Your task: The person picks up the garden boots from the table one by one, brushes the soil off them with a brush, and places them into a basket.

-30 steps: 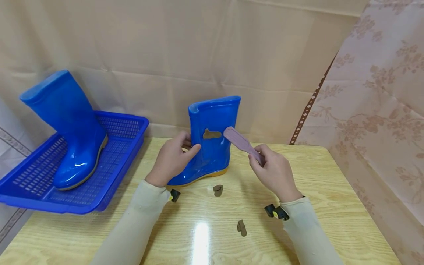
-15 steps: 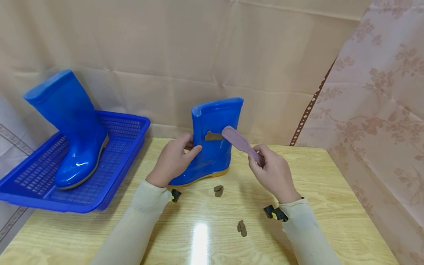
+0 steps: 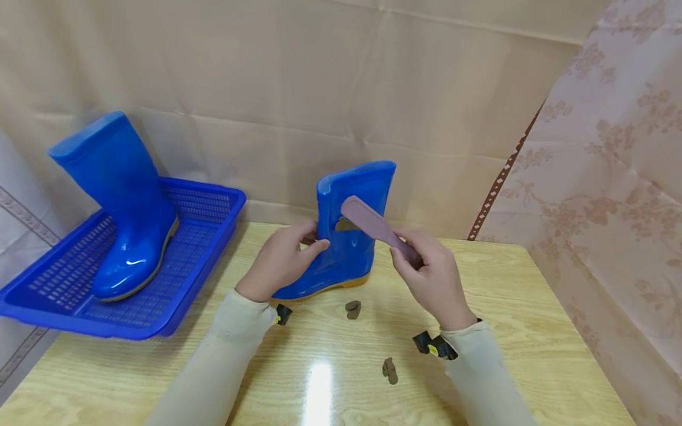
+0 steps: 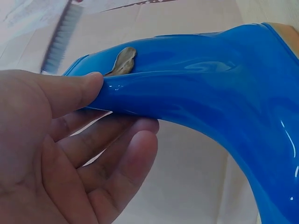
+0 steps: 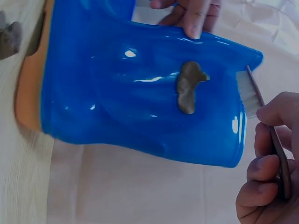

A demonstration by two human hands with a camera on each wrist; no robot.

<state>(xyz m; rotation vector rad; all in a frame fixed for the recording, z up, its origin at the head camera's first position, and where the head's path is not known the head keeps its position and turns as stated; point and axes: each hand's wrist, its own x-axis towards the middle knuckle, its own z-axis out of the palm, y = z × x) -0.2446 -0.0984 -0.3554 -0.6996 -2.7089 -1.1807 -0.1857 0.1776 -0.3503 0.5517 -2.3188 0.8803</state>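
A blue rubber boot with a yellow-orange sole stands on the table, toe to the left. My left hand grips the front of its shaft, thumb on the near side and fingers behind. On the shaft sticks a brown, mud-like patch, partly covered by the brush in the head view. My right hand holds a scrub brush by its pinkish-purple handle. Its white bristles face the boot near the top rim in the right wrist view; whether they touch it I cannot tell.
On the left a blue plastic basket holds a second blue boot, leaning back. Two brown lumps, a nearer lump and a farther lump, lie on the wooden table. A beige curtain hangs behind.
My right hand has moved the brush left and slightly up, so its head now overlaps the brown patch in the head view. The held boot's top appears slightly farther right.
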